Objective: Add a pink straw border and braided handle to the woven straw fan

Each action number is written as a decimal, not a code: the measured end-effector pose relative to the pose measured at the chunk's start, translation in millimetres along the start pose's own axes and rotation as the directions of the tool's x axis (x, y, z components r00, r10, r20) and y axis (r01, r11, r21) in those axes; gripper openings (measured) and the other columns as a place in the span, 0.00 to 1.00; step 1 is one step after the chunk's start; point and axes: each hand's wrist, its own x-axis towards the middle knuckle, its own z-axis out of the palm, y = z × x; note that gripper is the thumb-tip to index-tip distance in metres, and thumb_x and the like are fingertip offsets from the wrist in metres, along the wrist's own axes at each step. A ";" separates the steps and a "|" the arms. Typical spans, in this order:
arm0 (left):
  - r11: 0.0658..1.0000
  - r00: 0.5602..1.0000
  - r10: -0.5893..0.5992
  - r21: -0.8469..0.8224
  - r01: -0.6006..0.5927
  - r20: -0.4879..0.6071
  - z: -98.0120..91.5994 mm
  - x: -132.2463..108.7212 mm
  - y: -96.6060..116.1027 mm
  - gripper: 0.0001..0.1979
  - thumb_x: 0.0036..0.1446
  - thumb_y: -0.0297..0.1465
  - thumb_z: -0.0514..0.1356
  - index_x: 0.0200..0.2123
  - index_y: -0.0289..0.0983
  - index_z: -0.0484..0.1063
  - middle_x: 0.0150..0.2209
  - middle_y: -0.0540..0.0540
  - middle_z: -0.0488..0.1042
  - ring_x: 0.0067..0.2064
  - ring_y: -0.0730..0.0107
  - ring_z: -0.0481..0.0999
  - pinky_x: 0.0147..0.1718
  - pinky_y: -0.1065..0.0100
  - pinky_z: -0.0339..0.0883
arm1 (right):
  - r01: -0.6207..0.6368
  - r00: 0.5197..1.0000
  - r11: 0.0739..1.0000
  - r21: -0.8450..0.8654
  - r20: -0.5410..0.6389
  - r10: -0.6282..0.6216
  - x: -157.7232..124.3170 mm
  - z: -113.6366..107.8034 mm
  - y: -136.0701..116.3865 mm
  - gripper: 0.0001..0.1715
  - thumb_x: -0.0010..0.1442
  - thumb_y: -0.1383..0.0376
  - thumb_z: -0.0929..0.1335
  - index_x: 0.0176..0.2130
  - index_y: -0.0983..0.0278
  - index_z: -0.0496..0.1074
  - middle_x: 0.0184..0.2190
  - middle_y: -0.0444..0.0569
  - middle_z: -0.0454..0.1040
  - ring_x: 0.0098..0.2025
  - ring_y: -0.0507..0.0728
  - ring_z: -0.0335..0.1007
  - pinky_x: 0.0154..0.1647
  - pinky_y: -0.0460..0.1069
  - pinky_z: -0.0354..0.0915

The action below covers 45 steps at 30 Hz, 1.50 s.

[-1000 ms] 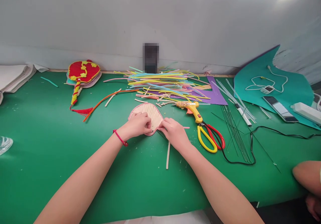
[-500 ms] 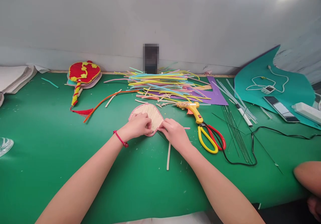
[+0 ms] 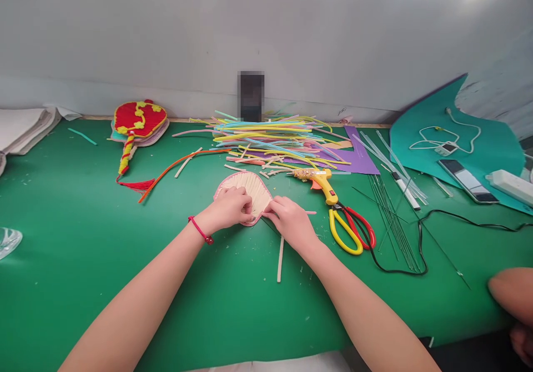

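A cream, leaf-shaped fan panel [image 3: 260, 194] with ribbed strips and a pink edge lies flat on the green table. My left hand [image 3: 230, 206], a red bracelet at its wrist, rests on the panel with curled fingers and holds it near its lower right side. At the panel's right edge, the fingertips of my right hand [image 3: 292, 223] are pinched together on the pink rim; exactly what lies between them is hidden. A pink strip [image 3: 311, 212] sticks out past my right hand. Below that hand lies a cream strip [image 3: 280, 261].
Behind the panel is a pile of coloured strips [image 3: 266, 136] on purple card. To the right lie a yellow glue gun [image 3: 322, 180], pliers [image 3: 352, 233] with red and yellow handles, thin green wires [image 3: 391, 222] and a phone [image 3: 468, 180]. A red fan [image 3: 139, 121] lies left. Another person's arm [image 3: 514, 294] shows.
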 end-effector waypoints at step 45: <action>0.994 0.994 0.106 -0.018 -0.106 0.017 -22.6 -5.3 -16.4 0.11 0.47 0.40 0.60 0.28 0.38 0.70 0.32 0.50 0.73 0.36 0.67 0.68 0.34 0.68 0.51 | -0.002 1.000 0.999 0.032 0.015 0.001 -1.1 -1.3 -0.7 0.11 0.63 0.62 0.63 0.31 0.62 0.69 0.31 0.46 0.72 0.35 0.54 0.66 0.33 0.47 0.58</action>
